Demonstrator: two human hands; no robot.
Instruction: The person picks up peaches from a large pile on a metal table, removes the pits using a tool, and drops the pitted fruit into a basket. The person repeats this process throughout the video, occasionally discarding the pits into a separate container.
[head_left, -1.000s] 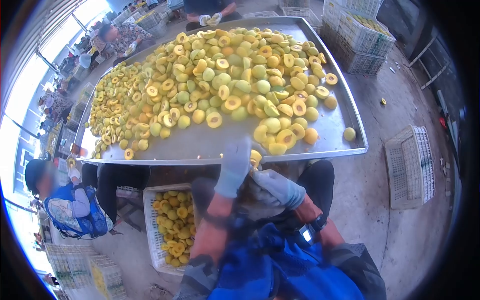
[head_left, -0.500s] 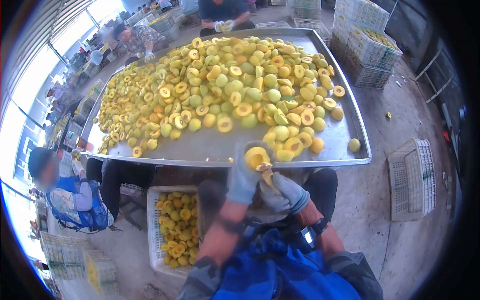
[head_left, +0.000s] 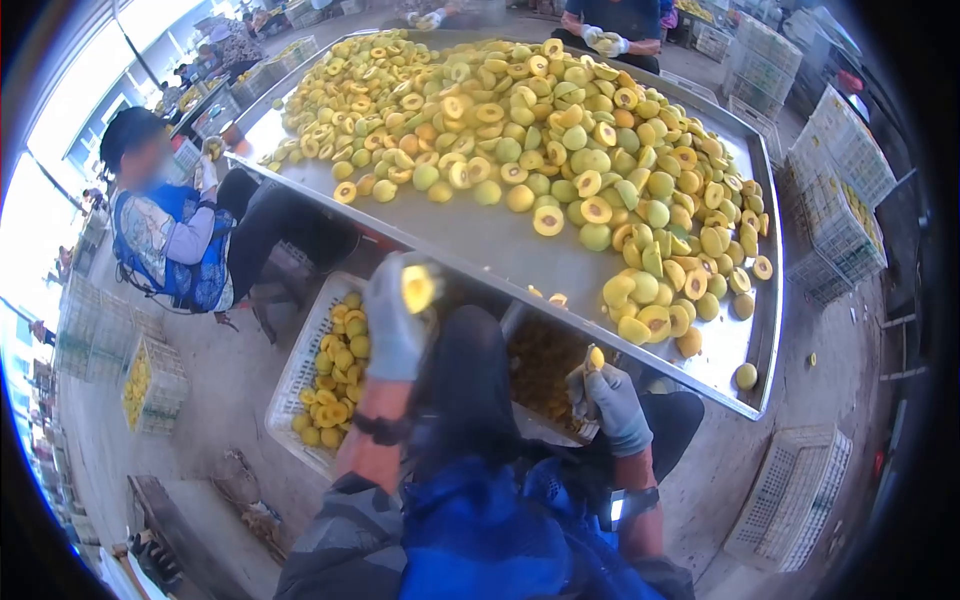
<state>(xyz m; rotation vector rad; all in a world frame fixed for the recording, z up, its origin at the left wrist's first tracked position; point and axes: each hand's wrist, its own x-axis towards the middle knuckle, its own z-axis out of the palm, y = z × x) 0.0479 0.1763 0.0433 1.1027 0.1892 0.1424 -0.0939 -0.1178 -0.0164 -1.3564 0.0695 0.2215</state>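
Observation:
My left hand (head_left: 393, 325), in a pale work glove, grips a yellow peach half (head_left: 417, 288) near the edge of the white crate (head_left: 283, 392) of peach halves. Motion blurs this hand slightly. To the right, my gloved right hand (head_left: 618, 408) is closed around a small pitting tool, mostly hidden by the fingers, with a yellow piece (head_left: 596, 357) at its upper end. That hand is just below the front edge of the metal table (head_left: 400, 225). A large heap of peach halves (head_left: 540, 120) lies on the table, many with the pit showing.
Below the table, between my knees, is a container of brownish scraps (head_left: 550, 365). A white crate (head_left: 790, 495) stands on the floor at right, with stacked crates (head_left: 835, 215) behind it. A co-worker (head_left: 175, 230) sits at left; others sit across the table.
My hands have separated. The left hand has moved left with the peach half towards the crate, and the right has moved slightly right and down with the tool. The view has turned.

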